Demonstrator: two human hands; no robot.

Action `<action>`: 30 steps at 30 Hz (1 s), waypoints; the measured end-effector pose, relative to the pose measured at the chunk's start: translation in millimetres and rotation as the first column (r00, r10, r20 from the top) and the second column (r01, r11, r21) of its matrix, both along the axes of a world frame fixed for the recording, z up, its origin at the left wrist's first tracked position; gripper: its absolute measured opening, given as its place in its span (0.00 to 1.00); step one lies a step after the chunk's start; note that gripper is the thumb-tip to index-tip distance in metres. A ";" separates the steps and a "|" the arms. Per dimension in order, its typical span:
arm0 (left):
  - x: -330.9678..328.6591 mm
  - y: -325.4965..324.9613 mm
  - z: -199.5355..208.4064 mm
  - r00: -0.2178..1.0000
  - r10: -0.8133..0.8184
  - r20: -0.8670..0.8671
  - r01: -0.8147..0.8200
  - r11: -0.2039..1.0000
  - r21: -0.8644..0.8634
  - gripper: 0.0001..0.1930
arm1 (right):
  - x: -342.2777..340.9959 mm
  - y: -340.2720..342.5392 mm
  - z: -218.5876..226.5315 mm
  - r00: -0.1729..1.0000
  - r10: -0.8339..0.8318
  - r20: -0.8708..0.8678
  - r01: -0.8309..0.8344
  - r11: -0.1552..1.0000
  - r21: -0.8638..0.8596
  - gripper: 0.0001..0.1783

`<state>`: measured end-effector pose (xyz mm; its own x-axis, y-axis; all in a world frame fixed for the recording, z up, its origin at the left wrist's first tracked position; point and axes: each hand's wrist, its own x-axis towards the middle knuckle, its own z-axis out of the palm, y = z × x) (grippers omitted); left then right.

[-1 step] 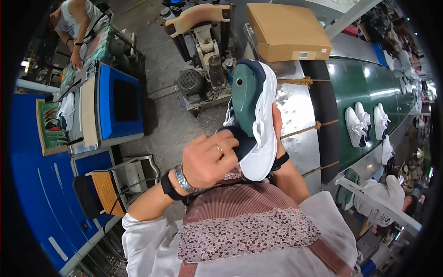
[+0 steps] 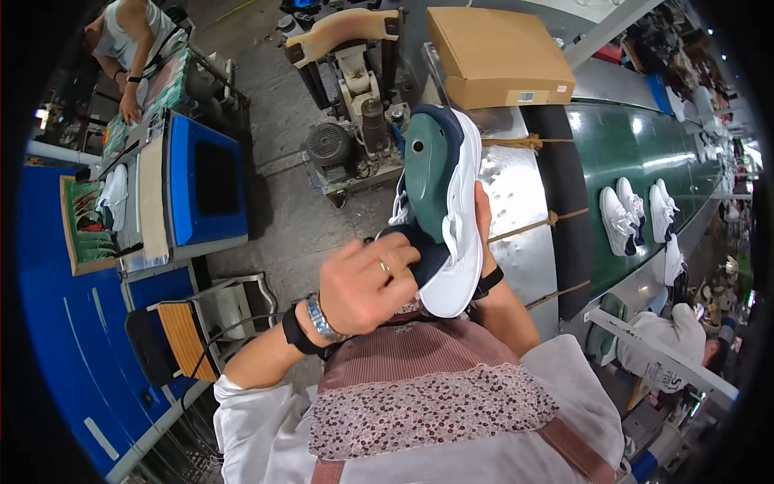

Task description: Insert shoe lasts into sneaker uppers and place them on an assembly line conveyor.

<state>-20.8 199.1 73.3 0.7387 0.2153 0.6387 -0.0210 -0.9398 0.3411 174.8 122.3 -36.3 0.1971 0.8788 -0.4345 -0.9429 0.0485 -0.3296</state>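
Note:
A white sneaker (image 2: 465, 181) with a dark navy heel collar is held up before my chest, its white toe end toward me. A green shoe last (image 2: 429, 181) with a round hole fills its opening. My left hand (image 2: 367, 282) is closed, fingers curled on the dark navy tongue (image 2: 430, 252) at the near end of the last; its fingertips are partly hidden. Along the shoe's right side, my right hand (image 2: 484, 218) grips the sneaker from behind and beneath, most of its fingers out of sight.
A green conveyor belt (image 2: 588, 153) on the right carries several white sneakers (image 2: 619, 218). A cardboard box (image 2: 500, 56) sits at its far end. Ahead stands a machine with a motor (image 2: 329, 143). A blue-framed machine (image 2: 208, 177) is at left. Other people work far left and right.
My left hand's fingers have shifted slightly at the tongue. The surroundings have moved a little left in the picture; both hands stay on the sneaker.

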 end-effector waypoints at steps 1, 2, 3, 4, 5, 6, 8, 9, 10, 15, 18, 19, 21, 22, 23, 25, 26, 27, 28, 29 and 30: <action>0.0 -3.5 2.7 1.000 -0.008 0.010 0.008 1.000 -0.006 0.11 | -0.1 -1.6 -3.6 1.000 0.012 0.008 -0.013 1.000 0.020 0.31; 0.7 -6.7 7.9 0.999 -0.023 0.034 0.023 1.000 -0.017 0.11 | -0.5 -2.4 -7.6 1.000 0.026 0.015 -0.026 0.999 0.038 0.35; 1.4 -9.7 11.3 0.998 -0.036 0.058 0.038 0.999 -0.029 0.11 | -1.2 -2.4 -12.0 0.999 0.040 0.022 -0.041 0.998 0.056 0.39; 1.9 -10.8 13.6 0.996 -0.032 0.082 0.033 0.999 -0.002 0.12 | -2.2 1.2 -15.2 0.998 0.057 0.027 -0.059 0.995 0.078 0.42; 2.8 -11.7 16.5 0.996 -0.035 0.087 0.036 0.999 -0.005 0.12 | -3.1 5.3 -18.4 0.997 0.075 0.031 -0.078 0.992 0.099 0.46; 3.9 -12.4 20.0 0.992 -0.043 0.114 0.046 0.999 -0.022 0.12 | -2.8 12.1 -21.7 0.996 0.053 0.078 -0.063 0.989 0.132 0.50; 1.0 -11.0 25.3 0.988 -0.045 0.145 0.053 0.998 -0.047 0.12 | -7.7 16.9 -17.2 0.995 0.044 0.093 -0.056 0.991 0.125 0.49; -1.1 -8.7 24.4 0.988 -0.043 0.149 0.050 0.998 -0.046 0.12 | -9.8 19.1 -13.5 0.994 0.033 0.105 -0.045 0.992 0.119 0.48; -3.2 -6.3 20.1 0.986 -0.048 0.162 0.057 0.997 -0.052 0.12 | -11.8 20.1 -10.7 0.993 0.020 0.118 -0.034 0.993 0.111 0.47; -22.5 18.3 -15.6 0.998 0.022 0.063 0.003 0.926 -0.378 0.14 | -16.2 20.1 15.2 0.998 -0.019 0.054 0.017 0.999 0.038 0.30; -22.0 34.6 -60.3 0.991 0.128 -0.046 -0.118 0.644 -0.756 0.13 | -13.7 28.7 33.7 0.939 0.039 0.342 -0.018 0.998 -0.064 0.32; -14.2 41.2 -83.0 0.991 0.130 -0.029 -0.096 0.552 -0.828 0.14 | -12.5 34.8 31.9 0.936 0.042 0.351 -0.021 0.998 -0.062 0.32; -1.9 55.0 -111.3 0.991 0.111 -0.069 -0.118 0.536 -0.836 0.16 | -7.5 50.6 26.9 0.627 -0.012 0.779 0.154 0.982 -0.109 0.33; 3.9 61.3 -120.0 0.990 0.091 -0.104 -0.134 0.443 -0.886 0.17 | -7.0 57.4 33.7 0.643 0.011 0.766 0.145 0.980 -0.135 0.36; 12.7 68.8 -127.3 0.989 0.061 -0.132 -0.145 0.349 -0.926 0.18 | -3.5 65.9 34.2 0.634 0.008 0.774 0.148 0.980 -0.132 0.36; 32.1 88.1 -147.2 0.992 0.097 -0.076 -0.107 0.367 -0.924 0.18 | 7.6 88.1 20.4 0.408 0.044 0.912 0.249 0.955 -0.158 0.38; 39.3 95.6 -157.7 0.992 0.127 -0.026 -0.073 0.386 -0.920 0.18 | 14.5 102.0 15.9 0.314 0.043 0.948 0.243 0.962 -0.124 0.40; 44.3 101.0 -167.9 0.992 0.125 -0.018 -0.065 0.386 -0.920 0.18 | 20.6 114.1 12.3 0.307 0.042 0.951 0.246 0.961 -0.122 0.40; 49.4 109.1 -180.2 0.983 0.173 -0.060 -0.119 0.352 -0.929 0.18 | 24.0 129.9 12.1 0.103 0.186 0.977 0.254 0.945 -0.206 0.41; 53.3 112.8 -179.4 0.972 0.208 -0.104 -0.167 0.312 -0.935 0.18 | 26.6 139.0 13.2 -0.099 0.328 0.939 0.291 0.912 -0.288 0.42; 53.5 113.7 -178.2 0.961 0.243 -0.132 -0.190 0.231 -0.954 0.18 | 25.3 147.3 12.8 -0.099 0.302 0.948 0.255 0.929 -0.269 0.43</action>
<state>32.7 312.8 -104.9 0.5403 0.8310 -0.1321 0.0894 0.0994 0.9910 200.1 269.7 -23.5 0.6225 0.7822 0.0239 0.4227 -0.3104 -0.8515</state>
